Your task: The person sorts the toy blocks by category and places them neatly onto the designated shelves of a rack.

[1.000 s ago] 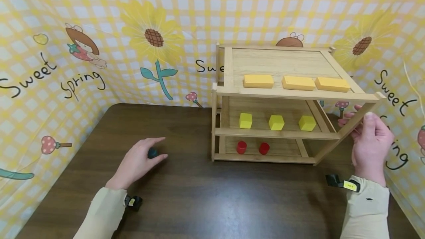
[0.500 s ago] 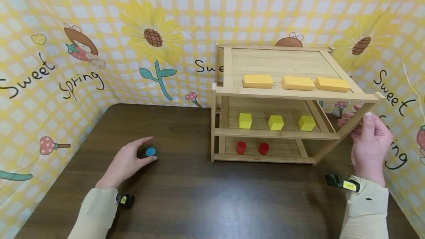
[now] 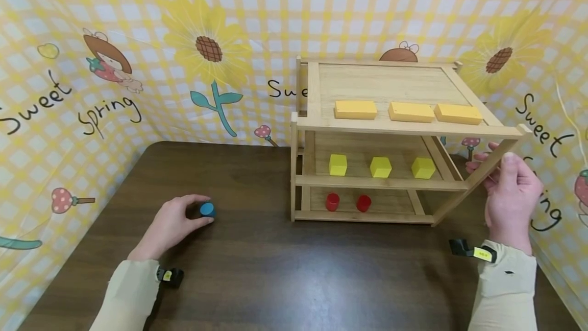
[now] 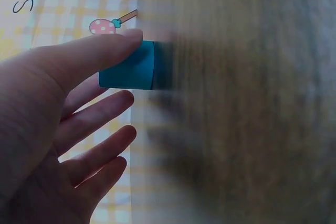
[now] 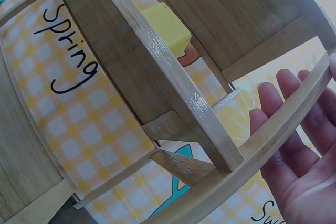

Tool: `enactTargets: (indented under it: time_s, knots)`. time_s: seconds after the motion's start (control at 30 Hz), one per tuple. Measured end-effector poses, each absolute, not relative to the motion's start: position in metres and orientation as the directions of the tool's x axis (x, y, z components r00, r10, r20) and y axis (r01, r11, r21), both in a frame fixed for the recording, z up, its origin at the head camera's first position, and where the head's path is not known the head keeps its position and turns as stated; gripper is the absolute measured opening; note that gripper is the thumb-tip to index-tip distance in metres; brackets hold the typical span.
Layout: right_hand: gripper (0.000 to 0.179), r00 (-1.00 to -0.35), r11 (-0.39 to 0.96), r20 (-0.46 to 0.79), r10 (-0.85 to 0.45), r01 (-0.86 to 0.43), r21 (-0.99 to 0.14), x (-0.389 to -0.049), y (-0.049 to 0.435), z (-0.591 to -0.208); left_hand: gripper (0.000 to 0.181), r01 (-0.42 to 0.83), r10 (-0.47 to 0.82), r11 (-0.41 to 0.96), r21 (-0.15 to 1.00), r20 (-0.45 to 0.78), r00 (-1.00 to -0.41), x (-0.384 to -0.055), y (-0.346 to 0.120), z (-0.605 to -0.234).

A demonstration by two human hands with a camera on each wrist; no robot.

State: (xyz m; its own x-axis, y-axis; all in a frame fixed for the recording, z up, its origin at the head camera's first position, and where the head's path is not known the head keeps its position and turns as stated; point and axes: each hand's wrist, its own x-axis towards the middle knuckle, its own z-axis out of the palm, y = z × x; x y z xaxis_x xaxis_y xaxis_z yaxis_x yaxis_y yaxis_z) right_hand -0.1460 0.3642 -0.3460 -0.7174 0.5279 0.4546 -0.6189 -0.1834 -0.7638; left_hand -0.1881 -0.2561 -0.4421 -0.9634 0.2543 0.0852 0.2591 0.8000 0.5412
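Note:
On the left side of the table, my left hand [image 3: 168, 223] pinches a small blue cylinder [image 3: 207, 210] between thumb and forefinger. Seen from the left wrist, the thumb lies over one corner of the blue cylinder [image 4: 126, 72], which stands on the tabletop, while the other fingers are spread below. My right hand [image 3: 512, 190] holds the slanting right front post of a three-tier wooden shelf [image 3: 386, 184], thumb in front and fingers behind. The right wrist view shows those fingers [image 5: 294, 156] passing behind the post [image 5: 273, 140].
Three orange-yellow rectangular blocks [image 3: 355, 110] lie along the top tier. Three yellow cubes [image 3: 381, 167] sit on the middle tier, and two red cylinders [image 3: 333, 202] on the bottom one. A checked cloth [image 3: 262, 24] hangs around the dark wooden table [image 3: 294, 280].
My left hand has shifted left and its thumb and forefinger have closed in on the blue cylinder. The right hand and the shelf stay where they were.

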Motion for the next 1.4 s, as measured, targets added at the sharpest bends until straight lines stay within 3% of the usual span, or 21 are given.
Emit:
enactTargets:
  time_s: [0.23,0.97,1.4]
  knots:
    - [0.047,-0.724,-0.188,0.444,0.527,-0.610,-0.770,-0.147,0.365,-0.345,0.043,0.271,0.248,0.786,0.556,0.118,-0.961,-0.190,-0.256,-0.446]
    - [0.047,-0.713,-0.204,0.443,0.543,-0.623,-0.755,-0.145,0.365,-0.349,0.041,0.343,0.259,0.728,0.594,0.225,-0.939,-0.190,-0.239,-0.442]
    - [0.046,-0.716,-0.205,0.448,0.536,-0.625,-0.753,-0.146,0.364,-0.346,0.043,0.332,0.267,0.683,0.650,0.201,-0.943,-0.191,-0.227,-0.439]
